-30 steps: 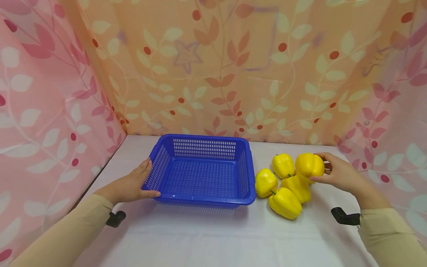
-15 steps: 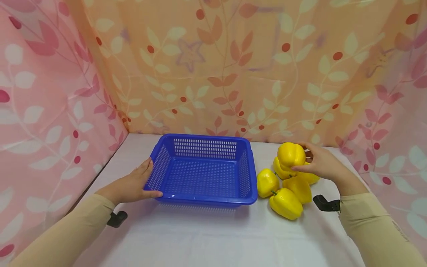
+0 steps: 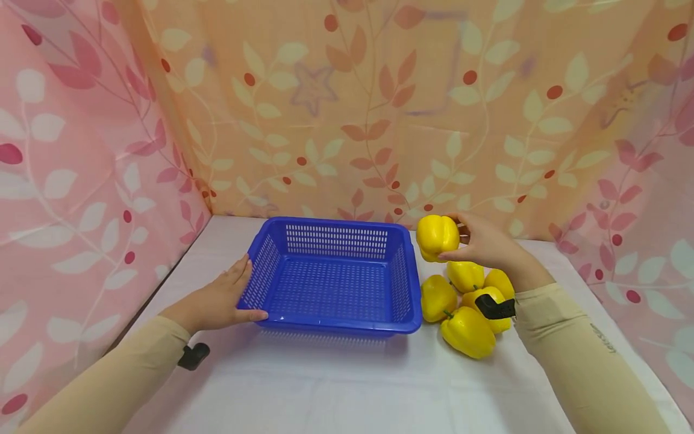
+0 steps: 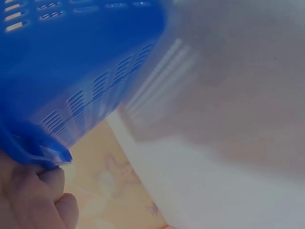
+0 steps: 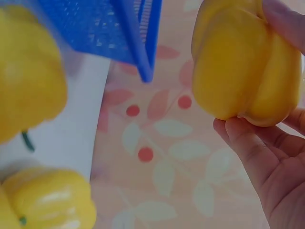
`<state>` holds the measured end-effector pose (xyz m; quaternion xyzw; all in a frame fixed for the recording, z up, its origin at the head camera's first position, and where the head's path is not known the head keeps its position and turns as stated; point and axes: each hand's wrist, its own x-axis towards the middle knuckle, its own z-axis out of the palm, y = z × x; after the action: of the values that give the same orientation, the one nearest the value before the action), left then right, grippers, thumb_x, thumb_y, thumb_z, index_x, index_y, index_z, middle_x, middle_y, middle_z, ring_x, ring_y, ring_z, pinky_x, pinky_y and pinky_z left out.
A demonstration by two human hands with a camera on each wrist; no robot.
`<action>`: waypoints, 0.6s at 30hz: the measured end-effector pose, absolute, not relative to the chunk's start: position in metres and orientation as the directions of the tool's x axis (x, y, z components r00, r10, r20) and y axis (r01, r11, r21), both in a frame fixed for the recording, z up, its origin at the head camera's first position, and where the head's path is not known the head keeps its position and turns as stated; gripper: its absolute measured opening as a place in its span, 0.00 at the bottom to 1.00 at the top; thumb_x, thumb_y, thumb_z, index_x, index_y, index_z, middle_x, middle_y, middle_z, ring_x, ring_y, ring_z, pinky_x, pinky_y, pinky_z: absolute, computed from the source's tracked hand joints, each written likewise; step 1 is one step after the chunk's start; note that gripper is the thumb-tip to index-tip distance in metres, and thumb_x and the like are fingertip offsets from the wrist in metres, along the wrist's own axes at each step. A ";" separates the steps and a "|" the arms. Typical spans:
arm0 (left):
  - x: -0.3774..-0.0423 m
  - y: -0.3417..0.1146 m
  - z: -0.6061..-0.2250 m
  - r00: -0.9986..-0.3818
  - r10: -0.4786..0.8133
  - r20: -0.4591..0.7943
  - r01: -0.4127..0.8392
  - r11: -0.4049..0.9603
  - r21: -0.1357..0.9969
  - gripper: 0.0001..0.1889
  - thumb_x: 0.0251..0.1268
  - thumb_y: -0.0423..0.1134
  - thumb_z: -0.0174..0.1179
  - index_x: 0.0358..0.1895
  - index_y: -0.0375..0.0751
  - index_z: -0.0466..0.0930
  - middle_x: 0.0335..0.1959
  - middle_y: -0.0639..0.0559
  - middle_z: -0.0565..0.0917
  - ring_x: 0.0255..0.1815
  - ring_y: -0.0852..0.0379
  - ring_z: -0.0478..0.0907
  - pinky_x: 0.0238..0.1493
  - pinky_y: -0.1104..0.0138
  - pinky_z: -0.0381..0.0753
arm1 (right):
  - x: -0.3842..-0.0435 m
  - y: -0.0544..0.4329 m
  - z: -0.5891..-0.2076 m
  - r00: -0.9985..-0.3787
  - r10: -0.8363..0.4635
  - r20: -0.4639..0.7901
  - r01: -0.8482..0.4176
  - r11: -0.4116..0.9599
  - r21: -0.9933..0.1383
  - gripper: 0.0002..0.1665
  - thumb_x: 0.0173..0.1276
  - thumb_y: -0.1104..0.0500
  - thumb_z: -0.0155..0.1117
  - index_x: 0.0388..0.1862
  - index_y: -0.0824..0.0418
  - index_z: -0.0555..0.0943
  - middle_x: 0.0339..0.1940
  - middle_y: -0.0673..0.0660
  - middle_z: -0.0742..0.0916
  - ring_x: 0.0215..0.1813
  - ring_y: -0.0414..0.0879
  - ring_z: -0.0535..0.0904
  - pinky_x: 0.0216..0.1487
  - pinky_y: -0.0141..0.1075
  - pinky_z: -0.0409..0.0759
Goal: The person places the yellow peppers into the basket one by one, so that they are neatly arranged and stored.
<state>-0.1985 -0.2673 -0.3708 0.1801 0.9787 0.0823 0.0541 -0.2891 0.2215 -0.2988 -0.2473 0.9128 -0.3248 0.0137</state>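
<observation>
In the head view, my right hand holds a yellow bell pepper between thumb and fingers, raised beside the basket's back right corner. The right wrist view shows the smooth, lobed pepper pinched from both sides. A blue plastic basket with slotted walls stands on the table, nothing inside it. At its left end my left hand grips the rim, thumb over the front corner. Fingers curl at the basket's rim in the left wrist view.
Several more yellow bell peppers lie clustered against the right side of the basket. The table has a white cover. Floral curtains close off the back and both sides. A black wrist mount overlaps the peppers.
My right hand has lifted the bell pepper off the pile and carried it left and up toward the basket. My left hand keeps its hold on the basket.
</observation>
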 end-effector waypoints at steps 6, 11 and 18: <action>-0.198 -0.266 -0.368 -0.931 0.354 -0.092 0.337 0.927 0.164 0.63 0.44 0.78 0.46 0.69 0.24 0.41 0.72 0.32 0.38 0.71 0.35 0.39 0.66 0.44 0.46 | -0.299 0.193 -0.295 -0.838 -0.526 0.143 -0.489 0.610 -0.623 0.48 0.46 0.46 0.75 0.63 0.61 0.64 0.54 0.57 0.76 0.53 0.55 0.75 0.56 0.48 0.73; -0.198 -0.267 -0.366 -0.929 0.355 -0.101 0.336 0.927 0.168 0.64 0.44 0.78 0.46 0.69 0.24 0.40 0.72 0.32 0.37 0.71 0.36 0.38 0.66 0.44 0.45 | -0.304 0.171 -0.296 -0.816 -0.556 0.156 -0.509 0.565 -0.650 0.45 0.44 0.48 0.77 0.60 0.59 0.67 0.50 0.54 0.76 0.52 0.53 0.75 0.56 0.45 0.74; -0.200 -0.266 -0.370 -0.927 0.368 -0.074 0.352 0.920 0.169 0.64 0.43 0.79 0.45 0.69 0.24 0.40 0.72 0.32 0.37 0.72 0.37 0.37 0.66 0.44 0.45 | -0.310 0.145 -0.297 -0.822 -0.560 0.105 -0.484 0.589 -0.648 0.51 0.44 0.46 0.76 0.64 0.60 0.63 0.54 0.56 0.75 0.56 0.55 0.73 0.57 0.45 0.73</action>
<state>-0.1995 -0.2661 -0.3702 0.1842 0.9785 0.0764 0.0520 -0.3103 0.1449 -0.2968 -0.2934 0.8895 -0.3459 0.0551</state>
